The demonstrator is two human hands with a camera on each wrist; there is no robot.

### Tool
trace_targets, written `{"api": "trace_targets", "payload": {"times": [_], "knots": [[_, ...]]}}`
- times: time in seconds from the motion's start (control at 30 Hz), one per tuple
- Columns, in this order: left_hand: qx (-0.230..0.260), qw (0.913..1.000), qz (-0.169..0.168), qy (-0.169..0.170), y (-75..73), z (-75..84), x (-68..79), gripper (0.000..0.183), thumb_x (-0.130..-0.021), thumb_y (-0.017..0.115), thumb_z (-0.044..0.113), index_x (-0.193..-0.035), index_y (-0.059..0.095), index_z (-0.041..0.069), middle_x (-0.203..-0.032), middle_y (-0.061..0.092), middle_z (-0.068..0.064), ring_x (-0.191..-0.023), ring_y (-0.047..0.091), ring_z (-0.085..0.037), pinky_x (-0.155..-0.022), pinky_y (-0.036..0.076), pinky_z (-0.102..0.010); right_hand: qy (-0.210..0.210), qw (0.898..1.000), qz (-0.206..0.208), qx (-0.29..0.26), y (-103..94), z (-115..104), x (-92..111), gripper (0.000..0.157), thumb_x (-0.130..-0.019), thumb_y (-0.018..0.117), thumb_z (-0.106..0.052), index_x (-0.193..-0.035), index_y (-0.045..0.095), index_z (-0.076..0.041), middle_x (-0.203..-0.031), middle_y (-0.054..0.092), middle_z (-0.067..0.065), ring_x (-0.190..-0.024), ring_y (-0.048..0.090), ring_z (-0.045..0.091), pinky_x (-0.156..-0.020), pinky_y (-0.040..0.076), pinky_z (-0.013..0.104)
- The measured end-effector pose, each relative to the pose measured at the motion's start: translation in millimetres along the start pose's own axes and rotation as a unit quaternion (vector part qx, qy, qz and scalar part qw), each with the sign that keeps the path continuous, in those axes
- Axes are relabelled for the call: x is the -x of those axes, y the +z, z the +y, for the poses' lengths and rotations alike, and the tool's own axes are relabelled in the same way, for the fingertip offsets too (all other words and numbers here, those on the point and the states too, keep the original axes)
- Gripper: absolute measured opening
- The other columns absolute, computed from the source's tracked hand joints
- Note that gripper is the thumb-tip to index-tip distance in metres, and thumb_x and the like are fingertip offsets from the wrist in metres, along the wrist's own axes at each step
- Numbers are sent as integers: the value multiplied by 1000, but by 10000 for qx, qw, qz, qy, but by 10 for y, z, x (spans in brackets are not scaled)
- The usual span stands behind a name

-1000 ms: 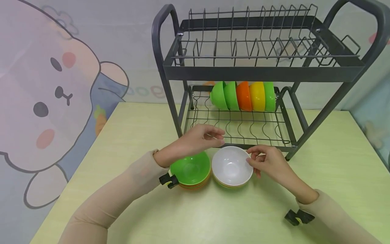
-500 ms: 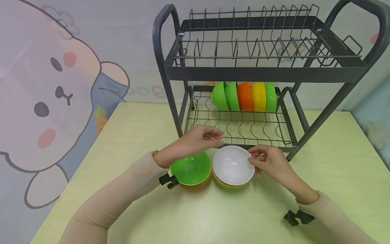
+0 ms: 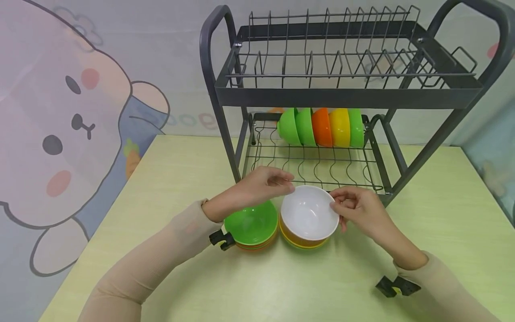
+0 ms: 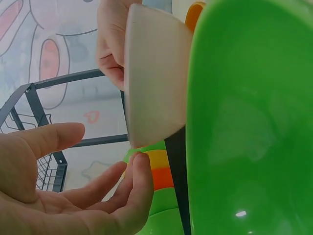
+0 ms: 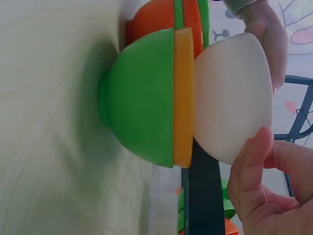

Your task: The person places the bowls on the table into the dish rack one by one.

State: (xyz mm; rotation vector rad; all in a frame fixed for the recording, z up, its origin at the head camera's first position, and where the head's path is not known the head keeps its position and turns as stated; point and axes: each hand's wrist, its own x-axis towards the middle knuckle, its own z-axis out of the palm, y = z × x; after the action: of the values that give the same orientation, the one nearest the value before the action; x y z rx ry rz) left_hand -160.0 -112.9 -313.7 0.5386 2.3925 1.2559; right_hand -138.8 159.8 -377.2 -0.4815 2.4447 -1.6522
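Right hand (image 3: pixel 360 208) had thumb and fingers pinched on the right rim of the glossy white round bowl (image 3: pixel 310 213), which was raised over a round yellow bowl (image 5: pixel 184 98) nested in a round green bowl (image 5: pixel 142 98). Left hand (image 3: pixel 263 185) gripped nothing, thumb and fingers apart near the rim; couldn't tell if fingertips touched.

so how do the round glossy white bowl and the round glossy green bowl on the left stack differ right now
Colour: the round glossy white bowl is white, while the round glossy green bowl is bright green.
Hold: the right hand grips the white bowl's rim; no hand grips the green bowl.
Pose: the white bowl is raised, most of its side showing above the round yellow-orange bowl; the green bowl sits nested.
Shared: both are round and open upward.
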Motion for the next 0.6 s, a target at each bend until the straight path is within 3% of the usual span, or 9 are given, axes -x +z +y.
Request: {"api": "trace_targets", "payload": {"times": [0.33,0.6], "knots": [[694,9948,-442,-594,-8,5,14,52,-103,55,37,-142,51,4,-137,58,-11,-109,66,-21,-103,47,-38,-258,9993,259,-58,-126,-199,42,24,-94,67,0,-114,62,11,-86,65,18,-51,62,25,-57,56,25],[1400,9863,-758,-421,7,4,16,52,-106,49,33,-143,47,-3,-130,63,-12,-116,64,-23,-101,49,-34,-298,9988,365,-160,-169,-285,66,24,-95,66,-3,-116,62,9,-90,64,20,-53,62,26,-58,58,27]]}}
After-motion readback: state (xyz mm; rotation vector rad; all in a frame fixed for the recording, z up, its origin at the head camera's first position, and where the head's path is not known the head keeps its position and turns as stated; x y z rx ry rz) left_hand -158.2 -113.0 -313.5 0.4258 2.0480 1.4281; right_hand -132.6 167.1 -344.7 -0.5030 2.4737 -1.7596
